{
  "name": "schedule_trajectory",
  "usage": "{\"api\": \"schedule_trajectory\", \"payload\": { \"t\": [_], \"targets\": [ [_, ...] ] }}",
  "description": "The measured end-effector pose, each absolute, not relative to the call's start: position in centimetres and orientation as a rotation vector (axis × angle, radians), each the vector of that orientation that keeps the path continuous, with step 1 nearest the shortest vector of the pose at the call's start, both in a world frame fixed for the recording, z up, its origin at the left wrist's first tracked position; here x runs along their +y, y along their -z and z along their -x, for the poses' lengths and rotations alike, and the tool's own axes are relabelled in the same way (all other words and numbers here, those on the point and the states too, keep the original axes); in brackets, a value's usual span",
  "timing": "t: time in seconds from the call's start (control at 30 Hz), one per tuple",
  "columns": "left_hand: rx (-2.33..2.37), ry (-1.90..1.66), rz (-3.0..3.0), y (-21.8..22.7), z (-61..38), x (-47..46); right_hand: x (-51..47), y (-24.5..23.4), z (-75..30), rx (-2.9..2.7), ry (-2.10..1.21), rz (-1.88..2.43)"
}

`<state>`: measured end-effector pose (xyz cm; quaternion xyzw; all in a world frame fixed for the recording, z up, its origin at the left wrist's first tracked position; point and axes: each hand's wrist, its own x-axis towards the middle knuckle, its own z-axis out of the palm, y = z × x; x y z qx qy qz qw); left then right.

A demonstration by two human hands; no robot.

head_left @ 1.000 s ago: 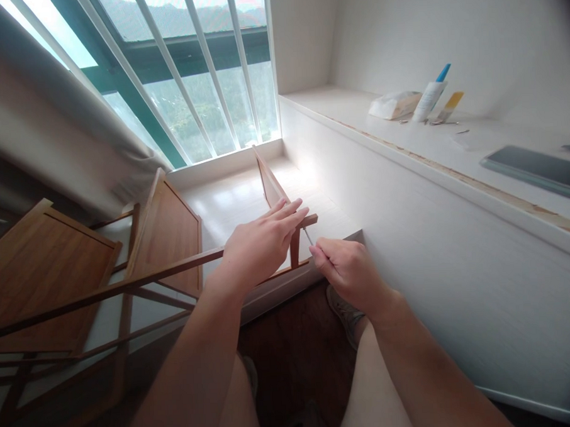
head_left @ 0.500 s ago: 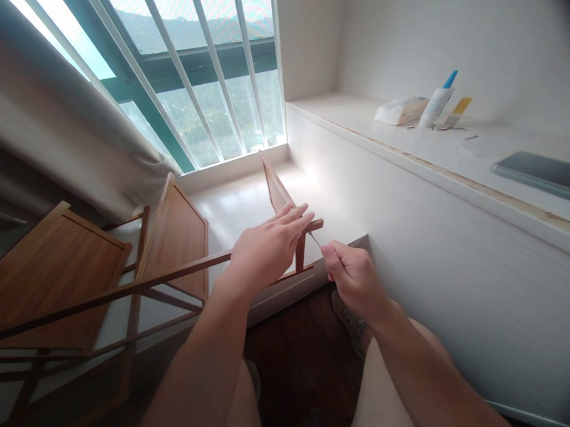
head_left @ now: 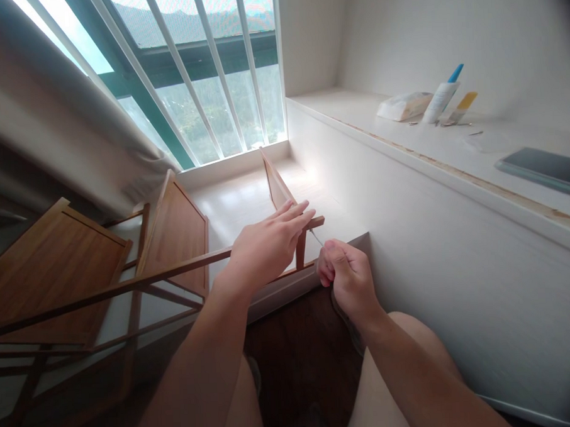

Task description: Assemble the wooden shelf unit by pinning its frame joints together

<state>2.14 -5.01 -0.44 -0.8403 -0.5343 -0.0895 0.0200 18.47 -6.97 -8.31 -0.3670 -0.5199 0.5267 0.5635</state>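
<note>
A brown wooden folding rack [head_left: 174, 272] with slatted panels stretches from the left to the middle. My left hand [head_left: 270, 242] lies over the end of its long bar, fingers stretched out flat. My right hand [head_left: 347, 270] is closed around a screwdriver [head_left: 317, 237]. Only the thin metal shaft shows, as the fist hides the handle. Its tip meets the rack at the joint just below the bar's end [head_left: 317, 222], where an upright leg [head_left: 301, 250] joins. The tip's exact seat is too small to make out.
On the white ledge [head_left: 356, 113] at right are a white tube with a blue top [head_left: 440, 101], a yellow-ended piece [head_left: 464, 107], a plastic-wrapped packet [head_left: 404, 106], small metal bits and a phone [head_left: 545, 169]. A barred window [head_left: 199, 85] and curtain [head_left: 68, 116] stand behind.
My right hand has turned about the screwdriver, its fingers shifting round and slightly left. My left hand keeps its place on the bar. The view has shifted slightly.
</note>
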Motion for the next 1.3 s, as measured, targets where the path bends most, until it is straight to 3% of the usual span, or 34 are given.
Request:
{"api": "schedule_trajectory", "payload": {
  "t": [0.23,0.43,1.3],
  "targets": [
    [-1.665,0.257,2.615,0.3,-2.2,-5.0,-7.1,8.4,-17.7,-0.982,-1.459,0.719],
    [-1.675,0.252,2.615,0.2,-2.2,-4.9,-7.6,8.0,-18.3,-1.259,-1.176,0.950],
    [-1.766,0.261,2.640,-0.3,-2.6,-5.1,-6.9,6.9,-19.9,-1.623,-0.893,1.064]
  ]
}}
